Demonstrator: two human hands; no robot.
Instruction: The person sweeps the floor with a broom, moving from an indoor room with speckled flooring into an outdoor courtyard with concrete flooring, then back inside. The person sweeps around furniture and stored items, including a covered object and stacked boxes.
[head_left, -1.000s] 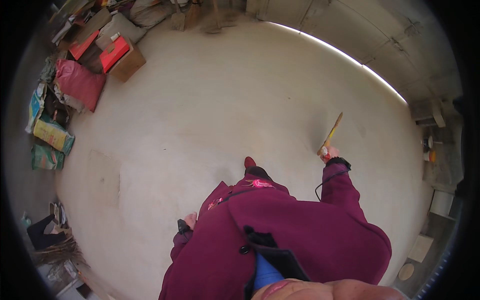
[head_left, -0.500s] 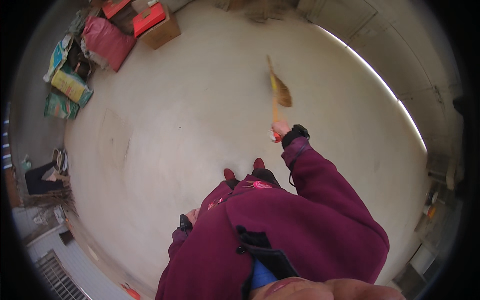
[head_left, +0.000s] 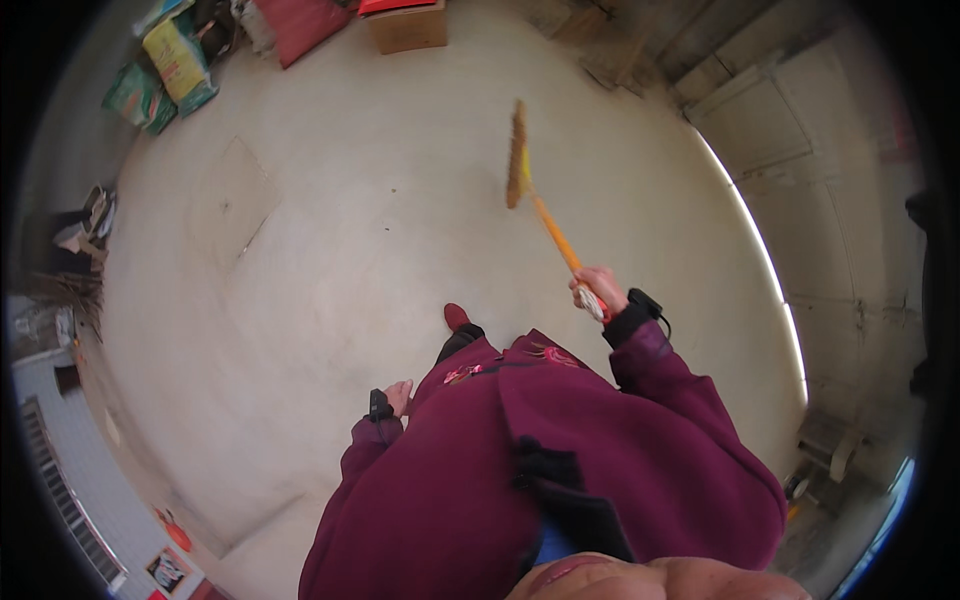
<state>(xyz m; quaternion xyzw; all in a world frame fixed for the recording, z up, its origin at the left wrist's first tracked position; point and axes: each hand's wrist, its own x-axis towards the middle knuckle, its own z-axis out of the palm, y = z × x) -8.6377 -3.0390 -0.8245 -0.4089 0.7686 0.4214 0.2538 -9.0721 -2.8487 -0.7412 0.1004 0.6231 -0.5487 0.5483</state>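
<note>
My right hand [head_left: 597, 289] is closed around the upper end of a broom [head_left: 556, 232], where something white and red shows by the fingers. The orange handle slants away to the far left and ends in a brown bristle head [head_left: 517, 155] with a yellow neck. That head is over the pale floor [head_left: 330, 250]; whether it touches, I cannot tell. My left hand [head_left: 398, 396] hangs beside my maroon coat, with fingers partly hidden and apparently nothing held. A dark device is strapped on each wrist.
At the far left lie a yellow-green sack [head_left: 178, 65], a red bag [head_left: 305, 25] and a cardboard box [head_left: 408, 28]. A door [head_left: 830, 200] with light under it runs along the right. Bundled sticks [head_left: 75, 290] are by the left wall. Small dark specks dot the floor.
The broom head has swung to the left, and my right hand has moved slightly right and nearer. The view has shifted and turned; one shoe now shows instead of two.
</note>
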